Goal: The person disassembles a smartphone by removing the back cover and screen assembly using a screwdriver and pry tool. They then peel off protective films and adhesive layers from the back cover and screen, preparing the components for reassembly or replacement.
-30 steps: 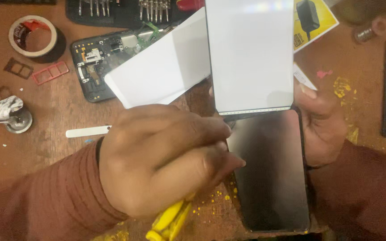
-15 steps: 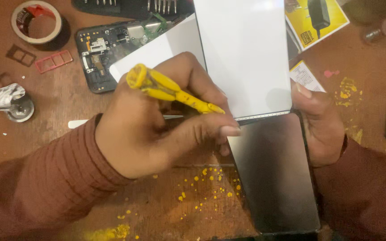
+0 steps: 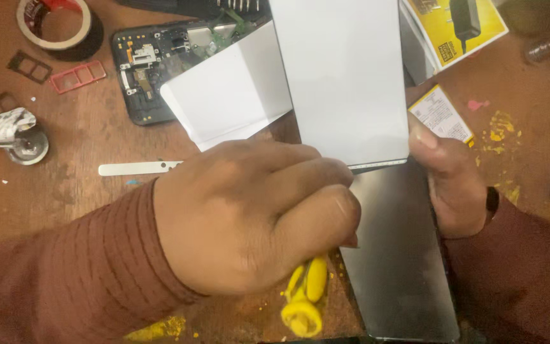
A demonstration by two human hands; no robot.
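Since half a second earlier the left hand [image 3: 256, 216] had rolled over — the yellow tool [image 3: 305, 296], then lying across its knuckles, now stuck out below the fist, toward the near edge. Its fingers were curled tight round the tool, against the left edge of the dark screen panel [image 3: 399, 255]. The right hand [image 3: 450, 181] pinched the panel's right edge, thumb on top, where the white film [image 3: 345, 76] lifted away. Farther left lay a white pry stick [image 3: 135, 168], an opened phone [image 3: 160, 64] and a tape roll [image 3: 58, 25] — bare wooden table [image 3: 84, 127] between them.
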